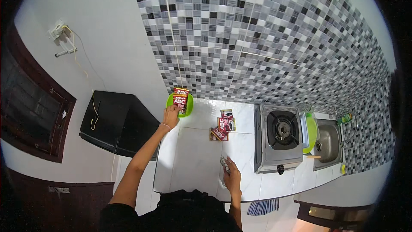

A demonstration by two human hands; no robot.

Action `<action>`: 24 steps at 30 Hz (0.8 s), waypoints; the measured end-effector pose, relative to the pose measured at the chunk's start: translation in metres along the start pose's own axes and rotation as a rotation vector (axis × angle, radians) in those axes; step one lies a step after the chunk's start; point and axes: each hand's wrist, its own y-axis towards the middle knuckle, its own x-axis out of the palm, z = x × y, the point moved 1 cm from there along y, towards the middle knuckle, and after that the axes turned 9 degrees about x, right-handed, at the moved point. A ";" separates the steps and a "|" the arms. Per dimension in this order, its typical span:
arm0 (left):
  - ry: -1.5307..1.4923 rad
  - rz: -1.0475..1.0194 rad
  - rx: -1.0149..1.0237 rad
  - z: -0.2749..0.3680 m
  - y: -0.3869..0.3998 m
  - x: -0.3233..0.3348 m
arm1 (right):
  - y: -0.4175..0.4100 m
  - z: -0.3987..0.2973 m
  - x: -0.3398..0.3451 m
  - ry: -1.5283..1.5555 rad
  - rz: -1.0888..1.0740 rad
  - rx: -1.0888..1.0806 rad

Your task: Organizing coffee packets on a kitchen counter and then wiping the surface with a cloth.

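Note:
At the counter's back left corner, my left hand [171, 115] pinches the lower part of a red coffee sachet [179, 100]. This sachet stands upright in a lime-green plastic bowl [190, 107], with more sachets behind it. Farther right, several loose coffee sachets [226, 123] lie overlapping on the white tiles. Near the front edge, my right hand [232, 175] rests beside a small clear or silvery ribbed object [224, 163]. The fingers partly cover that object, and whether they grip it is unclear.
A single-burner gas stove [280, 138] occupies the counter on the right, with green and white dishes [310, 132] and a steel sink [329, 146] beyond it. Left of the counter stands a black refrigerator [120, 122]. A mosaic-tiled wall [244, 54] rises behind the white-tiled counter [196, 158].

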 end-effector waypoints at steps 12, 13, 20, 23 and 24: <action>0.022 -0.079 0.293 0.117 0.016 0.035 | -0.028 0.042 -0.027 0.016 -0.012 0.115; -0.057 -0.149 0.276 0.130 0.014 0.050 | -0.029 0.043 -0.030 0.017 -0.011 0.111; -0.558 -0.269 0.171 0.166 0.035 0.124 | -0.034 0.047 -0.041 0.016 0.020 0.009; -0.448 -0.218 -0.006 0.174 0.040 0.127 | -0.032 0.050 -0.049 -0.022 -0.001 0.050; -0.398 -0.318 0.014 0.228 0.047 0.115 | -0.043 0.071 -0.059 -0.040 0.041 0.113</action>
